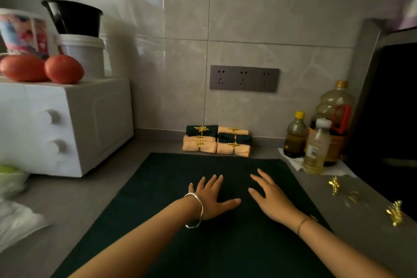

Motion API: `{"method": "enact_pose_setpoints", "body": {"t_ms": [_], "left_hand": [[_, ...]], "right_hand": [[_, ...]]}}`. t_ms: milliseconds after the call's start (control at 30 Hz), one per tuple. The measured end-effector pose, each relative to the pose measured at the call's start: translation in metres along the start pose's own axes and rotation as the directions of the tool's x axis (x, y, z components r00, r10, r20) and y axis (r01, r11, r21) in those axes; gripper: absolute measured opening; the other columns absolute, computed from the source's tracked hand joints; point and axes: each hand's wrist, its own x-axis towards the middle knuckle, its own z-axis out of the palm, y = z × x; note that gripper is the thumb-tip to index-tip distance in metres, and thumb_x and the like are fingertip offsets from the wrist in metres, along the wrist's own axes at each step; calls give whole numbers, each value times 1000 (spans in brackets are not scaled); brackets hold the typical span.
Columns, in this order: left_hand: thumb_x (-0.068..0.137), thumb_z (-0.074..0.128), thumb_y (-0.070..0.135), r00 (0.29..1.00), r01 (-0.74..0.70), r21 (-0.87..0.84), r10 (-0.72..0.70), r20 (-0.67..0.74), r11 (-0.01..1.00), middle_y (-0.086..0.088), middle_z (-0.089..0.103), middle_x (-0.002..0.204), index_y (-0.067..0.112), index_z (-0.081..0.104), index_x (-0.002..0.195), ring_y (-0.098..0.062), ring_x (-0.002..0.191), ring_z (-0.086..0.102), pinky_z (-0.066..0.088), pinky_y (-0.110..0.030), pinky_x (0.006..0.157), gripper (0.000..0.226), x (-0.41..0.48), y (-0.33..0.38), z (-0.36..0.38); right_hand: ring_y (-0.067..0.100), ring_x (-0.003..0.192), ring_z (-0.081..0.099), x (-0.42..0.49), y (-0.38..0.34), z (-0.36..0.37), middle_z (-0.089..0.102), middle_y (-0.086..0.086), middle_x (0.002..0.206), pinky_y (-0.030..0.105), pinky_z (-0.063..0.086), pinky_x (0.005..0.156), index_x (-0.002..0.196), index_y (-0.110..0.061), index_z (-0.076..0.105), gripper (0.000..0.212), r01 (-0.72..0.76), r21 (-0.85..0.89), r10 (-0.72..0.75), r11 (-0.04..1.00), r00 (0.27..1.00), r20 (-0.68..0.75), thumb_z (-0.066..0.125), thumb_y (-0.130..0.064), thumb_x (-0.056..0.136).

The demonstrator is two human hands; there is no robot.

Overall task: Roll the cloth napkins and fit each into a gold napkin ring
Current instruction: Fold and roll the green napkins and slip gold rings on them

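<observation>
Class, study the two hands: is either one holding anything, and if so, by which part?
Nothing is held. The left hand and the right hand are both open, fingers spread, flat over the spread dark green cloth napkin.

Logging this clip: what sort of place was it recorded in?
Most likely a home kitchen: what looks like a white microwave with tomatoes on top, bottles of cooking oil at the right, and a tiled wall with a socket panel behind the worktop.
</observation>
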Motion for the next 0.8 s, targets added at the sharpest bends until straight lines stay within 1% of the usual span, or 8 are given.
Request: {"method": "enact_pose_setpoints", "body": {"t_ms": [100,233,300,467,567,667,733,800], "left_hand": [[81,33,76,999,20,10,-20,34,1000,3,-6,158,30,-5,149,-26,144,-8,-4,-53,115,90,-37,7,11],[76,38,79,998,-30,97,25,53,995,4,-7,158,31,-6,149,-25,144,-9,-5,-53,115,97,-85,17,26],[73,40,81,996,-60,143,51,68,988,5,-9,158,32,-8,149,-24,144,-11,-6,-53,115,102,-105,20,36],[68,44,83,987,-137,169,121,103,976,9,-15,156,36,-9,148,-20,143,-17,-10,-52,115,107,-146,25,56],[65,49,83,980,-188,169,173,98,968,11,-15,156,39,-9,147,-19,142,-19,-12,-51,114,109,-161,24,61],[63,55,81,971,-230,202,212,108,952,12,-17,155,42,-12,145,-20,142,-21,-12,-53,114,113,-169,23,65],[61,57,81,968,-243,225,221,116,944,13,-19,155,44,-14,145,-20,141,-22,-12,-54,114,116,-173,23,67],[62,58,80,967,-250,225,230,109,942,13,-18,155,44,-13,145,-20,141,-22,-12,-54,114,115,-176,22,68]], "right_hand": [[14,143,15,-46,1,-6,9,-11,157,35,19,115,145,-30,30,55,-15,-1,15,1000,997,70,41,-49,95],[15,144,10,-108,4,-11,10,-16,156,39,15,118,145,-37,27,61,7,-42,1,999,984,180,38,-60,90],[13,145,5,-138,5,-15,8,-19,155,36,9,118,146,-38,22,63,63,-84,-44,994,977,211,38,-60,90],[-8,135,-12,-193,7,-29,-5,-30,148,21,-5,110,146,-45,10,75,252,-217,-171,943,927,334,34,-72,80],[-9,136,-17,-212,10,-35,-12,-34,145,21,-8,111,144,-51,6,82,325,-219,-223,920,893,392,40,-78,74],[-15,130,-24,-223,13,-38,-18,-37,142,19,-12,108,142,-54,3,89,402,-255,-268,879,860,434,47,-80,70],[-20,125,-25,-228,14,-38,-17,-40,141,16,-12,106,141,-56,5,85,438,-252,-305,863,849,433,47,-79,71],[-24,125,-19,-231,14,-39,-8,-41,143,15,-7,107,138,-59,14,75,458,-215,-346,863,844,409,47,-77,73]]}}
